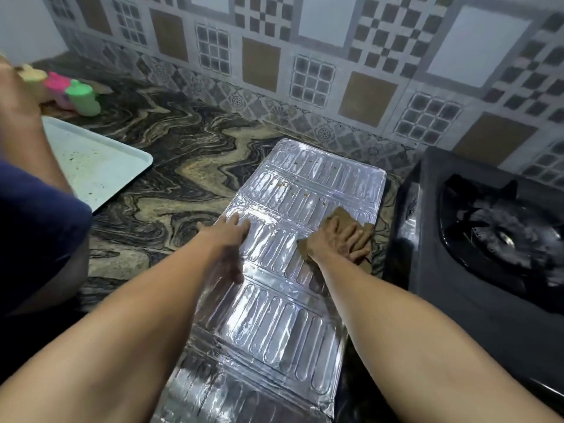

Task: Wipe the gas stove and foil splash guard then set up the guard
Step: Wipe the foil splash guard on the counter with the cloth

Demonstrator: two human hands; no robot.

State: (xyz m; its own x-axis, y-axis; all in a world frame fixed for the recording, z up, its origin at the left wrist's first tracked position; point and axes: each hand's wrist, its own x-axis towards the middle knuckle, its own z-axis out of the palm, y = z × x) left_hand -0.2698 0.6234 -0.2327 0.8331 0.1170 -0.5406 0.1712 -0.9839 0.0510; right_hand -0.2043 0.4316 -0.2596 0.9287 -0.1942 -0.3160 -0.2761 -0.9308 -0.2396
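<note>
Foil guard (274, 300) flat; L hand (227, 254) grip wide, R hand (341, 242) presses cloth (341, 216).

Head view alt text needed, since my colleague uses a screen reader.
A person's right hand presses a brown cloth on a foil splash guard lying flat on a marbled counter, while the left hand steadies it. A black gas stove sits at right.

Dark swirl-patterned stone countertop (189, 154). Lying flat on it: embossed silver foil splash guard (274, 315), crumb-flecked. Left: white rectangular tray (100, 166). Far left: pastel plastic containers (82, 97). Right: black gas stove (476, 239).
</note>
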